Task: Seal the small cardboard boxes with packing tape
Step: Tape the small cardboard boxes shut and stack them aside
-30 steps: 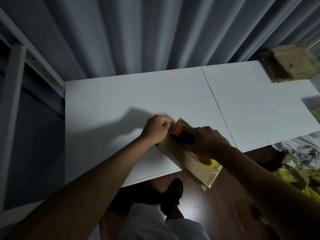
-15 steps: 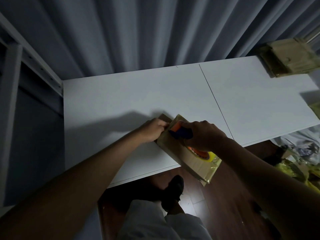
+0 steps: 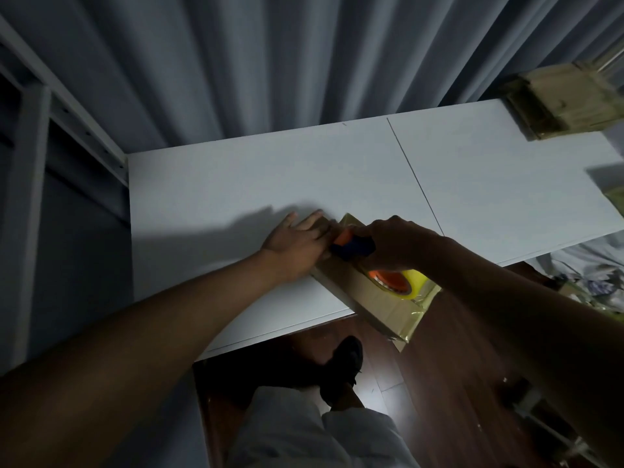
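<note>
A flat brown cardboard box [image 3: 374, 298] lies slanted across the near edge of the white table [image 3: 270, 184], its near end hanging past the edge. Glossy yellowish tape covers that near end. My right hand [image 3: 395, 241] grips the blue and orange handle of a tape dispenser [image 3: 354, 248] on top of the box; its yellow tape roll [image 3: 401, 282] sits behind the hand. My left hand [image 3: 297, 241] lies flat with straight fingers against the box's far left corner, pressing it down.
A stack of flat cardboard boxes [image 3: 567, 99] sits at the table's far right corner. Grey curtains hang behind the table. A metal rack [image 3: 40, 157] stands at the left. Crumpled material [image 3: 587, 282] lies on the floor at the right. My leg and a dark shoe [image 3: 344, 369] are below the table edge.
My left hand has opened from a curled grip at the box's far corner to flat, straight fingers. The right hand stays on the dispenser. The view has shifted slightly.
</note>
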